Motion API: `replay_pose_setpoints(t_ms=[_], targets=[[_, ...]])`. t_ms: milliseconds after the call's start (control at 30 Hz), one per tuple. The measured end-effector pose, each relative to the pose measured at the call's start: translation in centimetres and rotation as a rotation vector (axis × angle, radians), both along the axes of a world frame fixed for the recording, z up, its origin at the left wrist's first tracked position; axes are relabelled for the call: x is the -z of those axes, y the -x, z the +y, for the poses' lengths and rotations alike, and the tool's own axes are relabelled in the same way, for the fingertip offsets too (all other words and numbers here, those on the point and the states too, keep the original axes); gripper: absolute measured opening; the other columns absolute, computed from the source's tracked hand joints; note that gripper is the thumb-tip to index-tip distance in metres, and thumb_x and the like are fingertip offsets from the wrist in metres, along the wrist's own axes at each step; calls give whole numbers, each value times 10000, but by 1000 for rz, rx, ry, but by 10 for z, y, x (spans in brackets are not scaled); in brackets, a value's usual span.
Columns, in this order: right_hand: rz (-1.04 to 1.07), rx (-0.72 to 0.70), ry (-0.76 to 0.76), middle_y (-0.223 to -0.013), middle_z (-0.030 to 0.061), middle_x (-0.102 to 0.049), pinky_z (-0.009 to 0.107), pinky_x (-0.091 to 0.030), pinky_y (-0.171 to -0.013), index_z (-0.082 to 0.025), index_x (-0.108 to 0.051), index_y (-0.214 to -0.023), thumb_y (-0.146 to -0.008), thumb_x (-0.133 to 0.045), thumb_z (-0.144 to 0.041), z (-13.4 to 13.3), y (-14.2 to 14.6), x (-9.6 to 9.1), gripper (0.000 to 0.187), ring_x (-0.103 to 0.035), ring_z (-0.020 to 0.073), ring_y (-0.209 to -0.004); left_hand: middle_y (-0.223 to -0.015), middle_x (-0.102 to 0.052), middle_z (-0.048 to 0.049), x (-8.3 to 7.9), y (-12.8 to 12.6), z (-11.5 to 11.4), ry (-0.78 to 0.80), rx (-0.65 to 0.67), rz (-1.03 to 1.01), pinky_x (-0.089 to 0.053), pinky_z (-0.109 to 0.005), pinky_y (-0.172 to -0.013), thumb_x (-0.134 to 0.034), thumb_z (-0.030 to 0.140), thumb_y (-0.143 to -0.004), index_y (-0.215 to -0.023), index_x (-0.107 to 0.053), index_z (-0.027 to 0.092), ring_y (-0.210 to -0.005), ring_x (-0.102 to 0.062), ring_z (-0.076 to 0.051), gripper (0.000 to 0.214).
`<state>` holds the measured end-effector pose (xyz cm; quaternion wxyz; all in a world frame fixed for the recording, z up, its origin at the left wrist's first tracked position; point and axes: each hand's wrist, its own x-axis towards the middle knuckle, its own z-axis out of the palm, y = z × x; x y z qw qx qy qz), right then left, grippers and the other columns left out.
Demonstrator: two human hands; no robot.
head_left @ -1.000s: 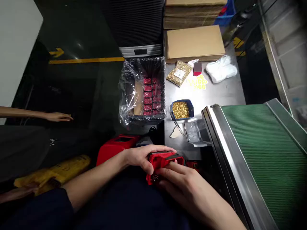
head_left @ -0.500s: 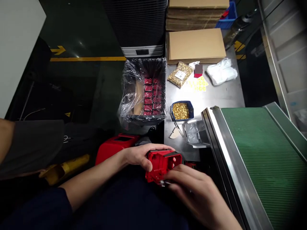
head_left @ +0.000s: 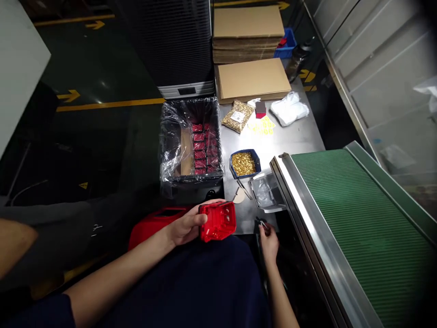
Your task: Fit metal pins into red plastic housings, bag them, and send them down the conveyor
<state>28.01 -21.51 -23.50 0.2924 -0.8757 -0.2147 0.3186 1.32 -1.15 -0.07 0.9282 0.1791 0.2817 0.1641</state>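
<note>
My left hand (head_left: 186, 224) grips a red plastic housing (head_left: 218, 221) by its left side, holding it over my lap with its hollow side up. My right hand (head_left: 268, 239) has dropped to the right, near the front edge of the steel table (head_left: 297, 136), with fingers pinched on a small thin metal object I cannot name. A blue tray of small brass parts (head_left: 244, 163) sits on the table beyond both hands. Tweezers (head_left: 243, 188) lie beside it.
A plastic-lined black crate (head_left: 191, 141) holds rows of red parts. A green conveyor belt (head_left: 358, 214) runs along the right. Flat cardboard (head_left: 252, 79), a bag of brass parts (head_left: 238, 116), a white bag (head_left: 289, 109) and yellow stickers (head_left: 262, 125) lie further back. Another person's arm (head_left: 15, 237) is at left.
My right hand has let go of the red housing and moved down to the right. The left hand turned the housing hollow side up and keeps it. The view shifted forward.
</note>
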Motion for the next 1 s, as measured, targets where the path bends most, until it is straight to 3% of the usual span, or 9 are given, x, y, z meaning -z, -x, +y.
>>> replay_pose_setpoints(t_ms=[133, 233, 433, 633, 700, 867, 933, 1000], targets=[[-86, -56, 21, -1074, 86, -692, 409, -512, -897, -150, -626, -1116, -946, -583, -476, 14, 9, 36, 371, -663, 217, -981, -1429, -576, -194, -1, -5, -7, -22, 23, 130, -414, -504, -1104, -871, 453, -699, -1399, -543, 168, -1328, -531, -388, 823], [-128, -89, 51, -1105, 80, -672, 398, -511, -876, -149, -612, -1164, -971, -568, -430, 23, 12, 49, 343, -651, 208, -971, -1439, -562, -224, -5, -5, -12, -72, 71, 154, -400, -533, -1112, -867, 532, -675, -1421, -520, 145, -1344, -509, -412, 909], [-139, -176, 131, -1003, 112, -729, 290, -450, -679, -186, -622, -1196, -952, -504, -419, 26, 9, 51, 358, -679, 220, -820, -1428, -566, -230, -10, -3, -17, -129, 74, 183, -372, -555, -1126, -875, 609, -603, -1433, -510, 153, -1350, -492, -432, 1014], [-161, -232, 147, -937, 101, -748, 277, -402, -606, -198, -650, -1163, -928, -510, -427, 30, 5, 48, 357, -675, 218, -727, -1446, -547, -214, -12, -6, -20, -234, 80, 201, -350, -563, -1143, -836, 611, -664, -1466, -465, 184, -1363, -481, -423, 982], [-190, -223, 124, -950, 101, -748, 280, -402, -612, -190, -622, -1220, -943, -484, -452, 31, 7, 46, 405, -677, 222, -744, -1465, -528, -205, -18, -8, -20, -362, 96, 272, -346, -552, -1152, -844, 591, -669, -1497, -414, 199, -1373, -470, -416, 1012], [-253, -232, 55, -940, 89, -734, 278, -401, -622, -183, -610, -1246, -956, -454, -478, 37, 18, 44, 441, -665, 216, -762, -1580, -377, -157, -33, -13, -18, -938, 179, 594, -271, -506, -1217, -969, 348, -545, -1559, -300, 268, -1429, -395, -403, 1218], [-293, -244, 24, -1020, 117, -716, 291, -422, -673, -179, -629, -1226, -963, -427, -473, 41, 20, 47, 443, -653, 230, -840, -1591, -353, -158, -36, -13, -17, -1051, 182, 597, -266, -487, -1225, -977, 325, -527, -1564, -290, 259, -1438, -381, -402, 1246], [-336, -260, -9, -1123, 152, -678, 316, -440, -765, -170, -656, -1184, -966, -402, -483, 45, 22, 51, 459, -623, 256, -966, -1594, -350, -159, -34, -12, -15, -1049, 157, 576, -274, -473, -1224, -978, 326, -524, -1566, -284, 256, -1440, -381, -399, 1254]])
